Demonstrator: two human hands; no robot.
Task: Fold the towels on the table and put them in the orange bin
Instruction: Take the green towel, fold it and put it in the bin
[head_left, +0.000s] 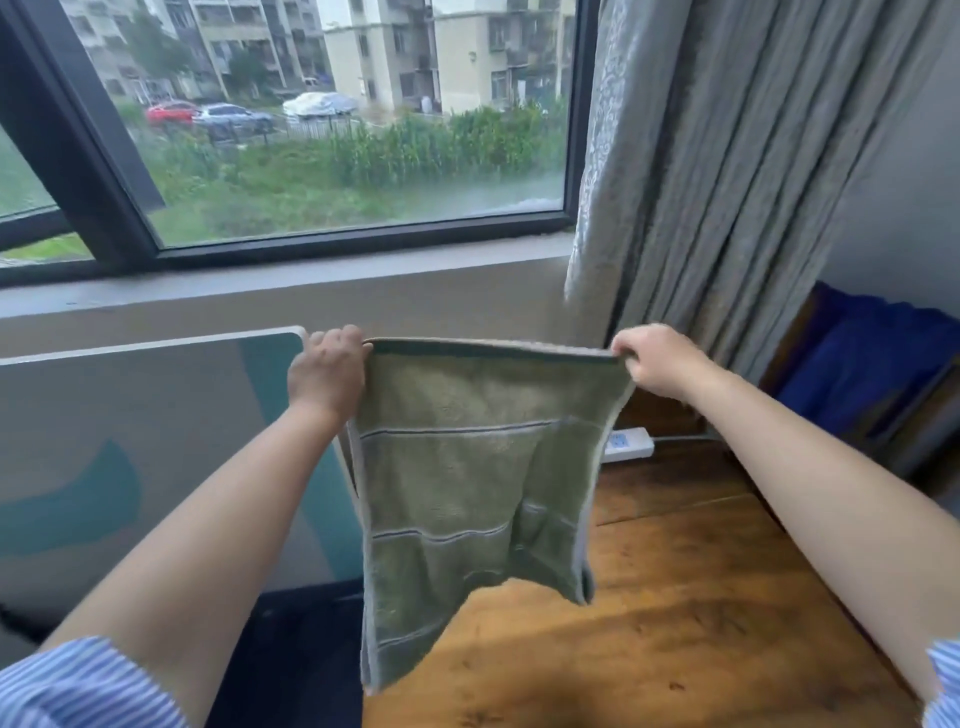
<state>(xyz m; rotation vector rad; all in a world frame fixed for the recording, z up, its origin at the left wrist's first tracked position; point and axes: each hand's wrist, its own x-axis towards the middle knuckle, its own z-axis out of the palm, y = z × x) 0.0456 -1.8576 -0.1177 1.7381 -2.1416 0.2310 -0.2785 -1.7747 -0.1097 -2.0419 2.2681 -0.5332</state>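
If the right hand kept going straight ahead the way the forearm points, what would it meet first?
Probably the grey curtain, which hangs just beyond the right hand as it grips the green towel; the wall under the window lies close by, and depth is hard to judge.

A home room: grey curtain (717, 171) beside a window (332, 119) facing apartment blocks, wooden table (675, 597)

A: What's that towel (467, 467) like?
B: Fuzzy green terry cloth, matt, woven stripes. The wood table (675, 597) under it is glossy and knotty. My sleeves (78, 686) are striped cotton.
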